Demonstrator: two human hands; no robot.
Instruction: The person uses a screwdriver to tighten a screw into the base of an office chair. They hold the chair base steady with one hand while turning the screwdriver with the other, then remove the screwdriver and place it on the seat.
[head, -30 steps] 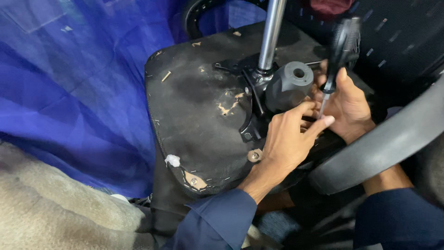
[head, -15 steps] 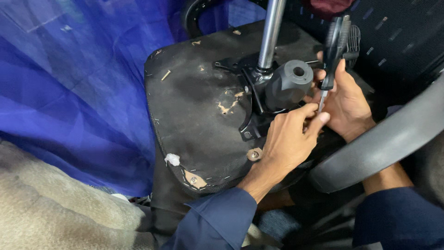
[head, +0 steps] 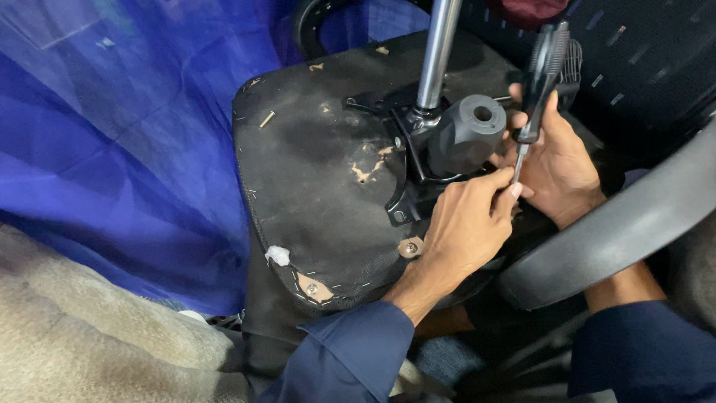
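Head view, items as I log them from my remote seat, all placed against the chrome column (head: 435,56) rising from the upturned chair seat (head: 321,186).

Screwdriver (head: 543,71): just right of the column, near upright, black ribbed handle above, thin steel shaft pointing down; I judge it light, rigid, the handle grippy and the shaft slick, so best taken by the handle.

Right hand (head: 556,160): right of the column and below the handle; fingers wrapped closed around the handle's lower end.

Left hand (head: 462,231): below and right of the column; fingertips pinched together at the shaft's tip, steadying it; what sits under the tip I cannot tell.

Grey plastic knob (head: 466,130): touching the column's base on its right; looks hard and hollow.

Black metal bracket (head: 406,172): at the column's foot; stiff.

Seat underside: worn black board, chipped, a loose screw (head: 266,119) well left of the column; likely heavy, awkward.

Blue netting (head: 112,134): far left; soft.
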